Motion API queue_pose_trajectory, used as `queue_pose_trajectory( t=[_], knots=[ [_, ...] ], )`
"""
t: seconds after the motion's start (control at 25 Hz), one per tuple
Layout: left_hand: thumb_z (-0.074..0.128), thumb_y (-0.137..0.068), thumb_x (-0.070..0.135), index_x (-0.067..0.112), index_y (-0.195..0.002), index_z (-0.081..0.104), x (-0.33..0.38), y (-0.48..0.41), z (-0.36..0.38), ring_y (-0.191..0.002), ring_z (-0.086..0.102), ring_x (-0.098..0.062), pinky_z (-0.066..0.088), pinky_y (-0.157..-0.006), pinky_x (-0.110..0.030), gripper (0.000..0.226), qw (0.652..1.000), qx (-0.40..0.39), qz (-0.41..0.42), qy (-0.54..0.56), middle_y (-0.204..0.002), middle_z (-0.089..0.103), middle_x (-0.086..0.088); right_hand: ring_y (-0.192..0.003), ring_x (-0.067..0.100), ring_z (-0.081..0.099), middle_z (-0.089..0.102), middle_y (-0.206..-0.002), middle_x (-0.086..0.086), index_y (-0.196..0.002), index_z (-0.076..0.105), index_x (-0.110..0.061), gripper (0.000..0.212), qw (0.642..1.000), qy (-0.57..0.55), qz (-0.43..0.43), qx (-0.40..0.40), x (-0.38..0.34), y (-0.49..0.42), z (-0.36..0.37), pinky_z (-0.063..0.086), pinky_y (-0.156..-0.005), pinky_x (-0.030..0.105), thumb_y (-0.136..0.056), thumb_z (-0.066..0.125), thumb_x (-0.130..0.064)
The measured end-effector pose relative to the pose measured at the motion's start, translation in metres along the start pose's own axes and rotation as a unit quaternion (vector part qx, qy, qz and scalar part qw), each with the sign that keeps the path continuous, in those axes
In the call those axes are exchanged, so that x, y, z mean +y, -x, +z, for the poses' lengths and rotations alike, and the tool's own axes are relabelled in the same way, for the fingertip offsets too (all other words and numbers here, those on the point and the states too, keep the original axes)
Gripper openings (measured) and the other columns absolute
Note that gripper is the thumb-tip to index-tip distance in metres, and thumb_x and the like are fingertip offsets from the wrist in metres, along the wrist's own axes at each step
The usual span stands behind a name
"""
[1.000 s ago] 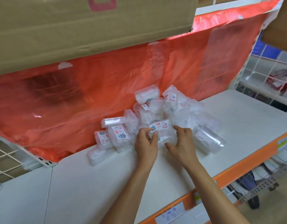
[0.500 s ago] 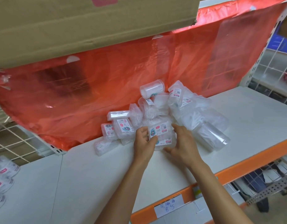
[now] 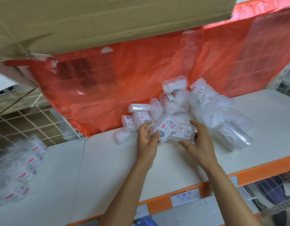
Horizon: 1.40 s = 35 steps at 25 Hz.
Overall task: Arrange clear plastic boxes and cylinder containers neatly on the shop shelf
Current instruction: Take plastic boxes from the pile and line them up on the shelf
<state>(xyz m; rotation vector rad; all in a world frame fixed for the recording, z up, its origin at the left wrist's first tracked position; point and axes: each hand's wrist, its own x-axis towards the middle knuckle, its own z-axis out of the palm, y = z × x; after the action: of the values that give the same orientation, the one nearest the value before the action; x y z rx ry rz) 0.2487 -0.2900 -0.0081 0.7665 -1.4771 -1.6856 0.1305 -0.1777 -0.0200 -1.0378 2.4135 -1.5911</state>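
Note:
A loose heap of clear plastic boxes and cylinder containers [image 3: 186,105] lies on the white shelf [image 3: 108,160] against a red plastic sheet. A clear cylinder [image 3: 174,84] rests on top of the heap. My left hand [image 3: 147,137] holds a labelled clear box [image 3: 165,127] by its left end, thumb under it, the box tilted up. My right hand [image 3: 196,141] lies with spread fingers against a second labelled box [image 3: 184,132] at the heap's front. Larger clear cylinders [image 3: 235,137] lie on their sides to the right.
A row of labelled clear cylinders [image 3: 23,167] stands blurred at the shelf's far left. A cardboard box [image 3: 92,22] overhangs above. The red plastic sheet [image 3: 141,70] hangs behind. The shelf has an orange front edge [image 3: 255,170] with a handwritten price tag [image 3: 184,197]. Wire grid panels flank both sides.
My left hand has lifted and tilted the labelled box at the heap's front. My right hand has opened beside the box below. The view has swung left, showing the cylinder row.

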Motion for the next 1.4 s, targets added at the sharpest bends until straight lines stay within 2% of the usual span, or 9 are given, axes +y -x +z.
queue_pose_trajectory(
  t=[0.16, 0.28, 0.36, 0.52, 0.76, 0.92, 1.0, 1.12, 1.4],
  knots=[
    [0.05, -0.096, 0.007, 0.029, -0.108, 0.049, 0.014, 0.014, -0.038, -0.095, 0.064, -0.016, 0.054, -0.057, -0.027, 0.026, 0.998, 0.052, -0.002, 0.018, -0.12, 0.055, -0.01, -0.109, 0.018, 0.056, 0.051, -0.131, 0.0, -0.136, 0.041, -0.017, 0.081, 0.996, -0.082, -0.001, -0.019, -0.023, 0.015, 0.019, 0.042, -0.09, 0.019, -0.066, 0.077, 0.001],
    [0.062, -0.085, 0.003, 0.026, -0.112, 0.05, 0.021, 0.029, -0.079, -0.094, 0.064, -0.015, 0.053, -0.063, -0.024, 0.036, 0.998, 0.062, 0.009, 0.012, -0.12, 0.059, -0.012, -0.099, 0.015, 0.061, 0.056, -0.126, -0.001, -0.134, 0.041, -0.024, 0.079, 0.99, -0.135, 0.016, -0.046, -0.042, 0.034, 0.037, 0.049, -0.089, 0.028, -0.068, 0.074, 0.003],
    [0.065, -0.073, -0.002, 0.024, -0.116, 0.049, 0.024, 0.044, -0.112, -0.091, 0.064, -0.011, 0.053, -0.07, -0.025, 0.053, 0.998, 0.058, 0.011, 0.006, -0.117, 0.061, -0.012, -0.095, 0.013, 0.062, 0.059, -0.122, -0.002, -0.131, 0.042, -0.029, 0.078, 0.988, -0.14, 0.01, -0.07, -0.056, 0.05, 0.053, 0.05, -0.086, 0.025, -0.068, 0.073, 0.004],
    [0.058, -0.076, -0.024, 0.021, -0.129, 0.041, 0.031, 0.079, -0.172, -0.088, 0.065, -0.002, 0.052, -0.073, -0.019, 0.071, 0.997, 0.079, -0.009, -0.017, -0.114, 0.06, -0.005, -0.095, 0.014, 0.061, 0.058, -0.121, 0.0, -0.13, 0.042, -0.031, 0.078, 0.981, -0.149, -0.013, -0.121, -0.085, 0.085, 0.088, 0.048, -0.082, 0.018, -0.068, 0.071, 0.006],
    [0.061, -0.079, -0.016, 0.024, -0.135, 0.037, 0.04, 0.138, -0.258, -0.09, 0.065, -0.001, 0.051, -0.076, -0.018, 0.073, 0.988, 0.15, -0.013, -0.047, -0.111, 0.064, 0.001, -0.084, 0.012, 0.064, 0.068, -0.097, -0.002, -0.126, 0.044, -0.038, 0.078, 0.961, -0.18, -0.016, -0.211, -0.135, 0.147, 0.13, 0.048, -0.073, 0.014, -0.068, 0.067, 0.009],
    [0.061, -0.082, -0.013, 0.017, -0.124, 0.04, 0.055, 0.182, -0.309, -0.079, 0.066, 0.0, 0.052, -0.07, -0.018, 0.056, 0.977, 0.214, 0.003, -0.024, -0.095, 0.068, 0.003, -0.082, 0.014, 0.065, 0.068, -0.096, 0.002, -0.13, 0.043, -0.035, 0.079, 0.94, -0.205, -0.026, -0.271, -0.169, 0.192, 0.162, 0.052, -0.07, 0.02, -0.07, 0.066, 0.011],
    [0.06, -0.081, -0.015, 0.016, -0.116, 0.044, 0.063, 0.205, -0.338, -0.08, 0.066, 0.0, 0.052, -0.071, -0.018, 0.05, 0.969, 0.245, 0.02, -0.017, -0.098, 0.067, -0.001, -0.082, 0.015, 0.065, 0.068, -0.096, 0.001, -0.13, 0.042, -0.037, 0.079, 0.929, -0.217, -0.026, -0.3, -0.187, 0.215, 0.182, 0.055, -0.067, 0.025, -0.071, 0.066, 0.011],
    [0.058, -0.082, -0.017, 0.023, -0.111, 0.051, 0.07, 0.234, -0.377, -0.089, 0.066, -0.003, 0.052, -0.076, -0.019, 0.05, 0.96, 0.275, 0.043, -0.012, -0.105, 0.066, 0.0, -0.086, 0.017, 0.065, 0.069, -0.095, 0.0, -0.128, 0.042, -0.042, 0.08, 0.918, -0.221, -0.041, -0.328, -0.211, 0.243, 0.212, 0.053, -0.074, 0.027, -0.071, 0.068, 0.008],
    [0.062, -0.081, -0.014, 0.016, -0.139, 0.039, 0.077, 0.285, -0.457, -0.103, 0.064, -0.009, 0.053, -0.084, -0.025, 0.069, 0.933, 0.356, 0.045, -0.003, -0.116, 0.065, 0.001, -0.092, 0.011, 0.065, 0.067, -0.104, -0.001, -0.127, 0.04, -0.037, 0.073, 0.882, -0.219, -0.095, -0.407, -0.267, 0.292, 0.278, 0.051, -0.074, 0.018, -0.074, 0.068, 0.004]
  ],
)
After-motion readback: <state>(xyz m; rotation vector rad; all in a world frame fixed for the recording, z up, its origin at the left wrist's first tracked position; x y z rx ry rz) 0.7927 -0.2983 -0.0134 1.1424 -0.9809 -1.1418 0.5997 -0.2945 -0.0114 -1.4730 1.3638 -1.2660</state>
